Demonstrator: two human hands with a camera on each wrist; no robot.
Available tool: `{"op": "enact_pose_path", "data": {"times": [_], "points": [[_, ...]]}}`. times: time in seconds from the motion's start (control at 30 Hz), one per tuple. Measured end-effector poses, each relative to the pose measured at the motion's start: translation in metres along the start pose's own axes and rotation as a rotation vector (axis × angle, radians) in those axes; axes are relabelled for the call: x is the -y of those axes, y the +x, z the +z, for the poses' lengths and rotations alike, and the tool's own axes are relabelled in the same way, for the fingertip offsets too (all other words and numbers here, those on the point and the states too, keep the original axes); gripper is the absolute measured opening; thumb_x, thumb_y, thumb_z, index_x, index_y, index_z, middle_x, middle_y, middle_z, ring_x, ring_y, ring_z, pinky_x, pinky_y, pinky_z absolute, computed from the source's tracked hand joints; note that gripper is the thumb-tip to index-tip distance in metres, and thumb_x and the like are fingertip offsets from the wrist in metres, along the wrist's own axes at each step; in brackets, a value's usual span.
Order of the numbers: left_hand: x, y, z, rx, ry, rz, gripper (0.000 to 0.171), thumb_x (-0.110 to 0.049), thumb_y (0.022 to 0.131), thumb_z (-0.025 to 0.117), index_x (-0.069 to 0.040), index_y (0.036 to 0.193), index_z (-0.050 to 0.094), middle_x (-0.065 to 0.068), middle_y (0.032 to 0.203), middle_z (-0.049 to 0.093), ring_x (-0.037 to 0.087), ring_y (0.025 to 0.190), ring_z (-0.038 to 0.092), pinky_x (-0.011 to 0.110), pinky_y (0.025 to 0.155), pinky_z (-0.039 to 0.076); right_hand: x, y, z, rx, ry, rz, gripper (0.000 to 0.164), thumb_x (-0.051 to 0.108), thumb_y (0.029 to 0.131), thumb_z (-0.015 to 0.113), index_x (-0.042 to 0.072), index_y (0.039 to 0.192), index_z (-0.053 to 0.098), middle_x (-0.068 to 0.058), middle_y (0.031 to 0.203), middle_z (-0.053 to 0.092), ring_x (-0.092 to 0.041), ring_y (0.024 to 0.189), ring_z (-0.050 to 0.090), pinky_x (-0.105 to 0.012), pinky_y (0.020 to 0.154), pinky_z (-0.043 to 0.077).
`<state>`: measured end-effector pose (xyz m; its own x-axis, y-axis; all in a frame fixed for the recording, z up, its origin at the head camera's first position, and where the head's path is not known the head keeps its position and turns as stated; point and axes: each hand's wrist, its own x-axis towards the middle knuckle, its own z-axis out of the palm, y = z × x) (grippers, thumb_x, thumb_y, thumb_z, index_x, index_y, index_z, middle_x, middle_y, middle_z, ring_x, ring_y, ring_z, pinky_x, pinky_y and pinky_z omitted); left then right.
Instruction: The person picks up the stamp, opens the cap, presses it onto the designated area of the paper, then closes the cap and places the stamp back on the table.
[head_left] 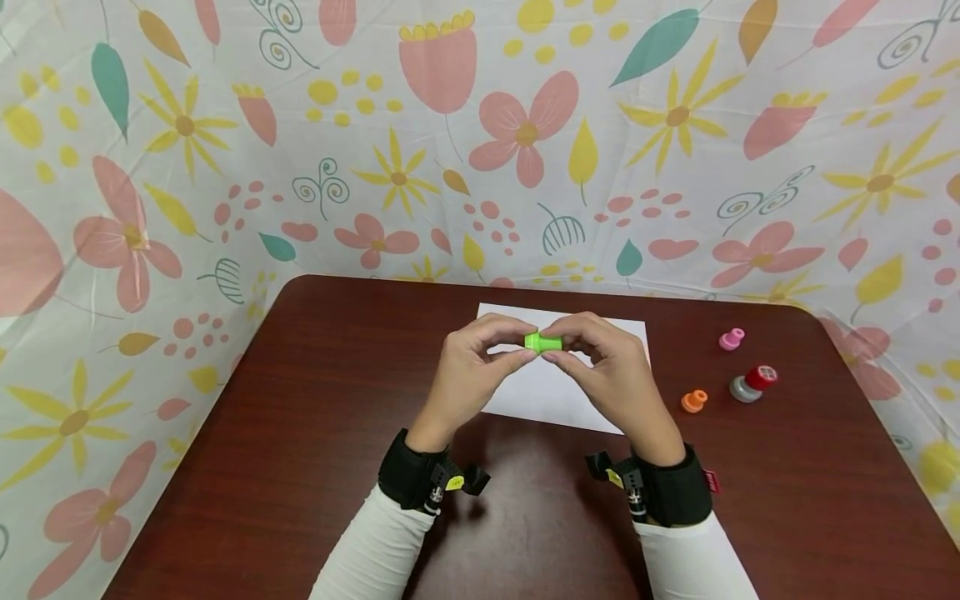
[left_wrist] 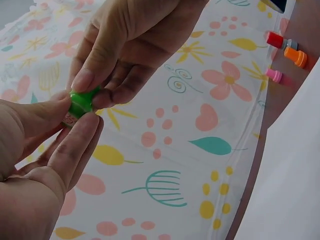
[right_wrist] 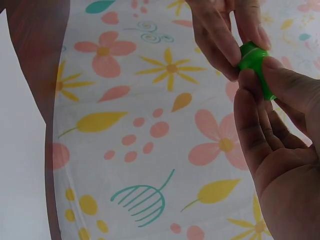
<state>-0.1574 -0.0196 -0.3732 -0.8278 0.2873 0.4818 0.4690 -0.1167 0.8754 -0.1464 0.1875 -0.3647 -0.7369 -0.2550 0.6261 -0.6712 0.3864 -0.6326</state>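
Above a sheet of white paper, both hands hold a small bright green stamp (head_left: 550, 343) with a knob handle, lying sideways. The left hand (head_left: 478, 354) pinches its wider end between thumb and fingers. At the narrower handle end, the right hand (head_left: 609, 360) grips it with thumb and fingers. A reddish pattern shows on the wide end of the green stamp (left_wrist: 80, 103) in the left wrist view. Fingers partly cover the green stamp (right_wrist: 256, 64) in the right wrist view.
The white paper (head_left: 551, 392) lies on the dark brown table (head_left: 360, 358). To the right stand a pink stamp (head_left: 732, 338), an orange stamp (head_left: 694, 401) and a red-and-grey stamp (head_left: 753, 383). A flower-patterned cloth (head_left: 420, 100) hangs behind the table.
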Motion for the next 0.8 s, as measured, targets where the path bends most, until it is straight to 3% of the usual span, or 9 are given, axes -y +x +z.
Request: {"op": "enact_pose_path", "data": {"times": [0.3,0.53,0.8], "points": [[0.0003,-0.0011,-0.0036,0.011,0.034,0.007,0.023,-0.002,0.090,0.078,-0.001,0.113,0.077,0.013,0.111,0.072,0.020,0.104,0.070,0.034,0.084,0.064,0.0020,-0.0005,0.0007,0.001,-0.025,-0.015,0.029,-0.005,0.083,0.081,0.010,0.108,0.076,-0.002,0.102,0.073,-0.005,0.083,0.058,-0.016,0.066,0.045],[0.0004,-0.0012,-0.0006,-0.039,0.011,0.023,0.023,-0.001,0.089,0.079,0.000,0.112,0.077,0.014,0.111,0.072,0.021,0.104,0.070,0.037,0.084,0.065,0.0033,-0.0008,0.0052,-0.049,-0.038,-0.033,0.029,-0.005,0.083,0.081,0.009,0.107,0.077,-0.004,0.103,0.073,-0.008,0.087,0.062,-0.014,0.073,0.049],[-0.0016,-0.0010,-0.0013,-0.076,0.014,0.051,0.025,0.000,0.087,0.081,0.001,0.112,0.077,0.015,0.111,0.073,0.022,0.103,0.071,0.037,0.083,0.065,0.0060,0.0007,0.0046,-0.068,-0.044,-0.034,0.028,-0.005,0.081,0.082,0.007,0.107,0.078,-0.004,0.104,0.074,-0.007,0.088,0.065,-0.015,0.070,0.048]]}}
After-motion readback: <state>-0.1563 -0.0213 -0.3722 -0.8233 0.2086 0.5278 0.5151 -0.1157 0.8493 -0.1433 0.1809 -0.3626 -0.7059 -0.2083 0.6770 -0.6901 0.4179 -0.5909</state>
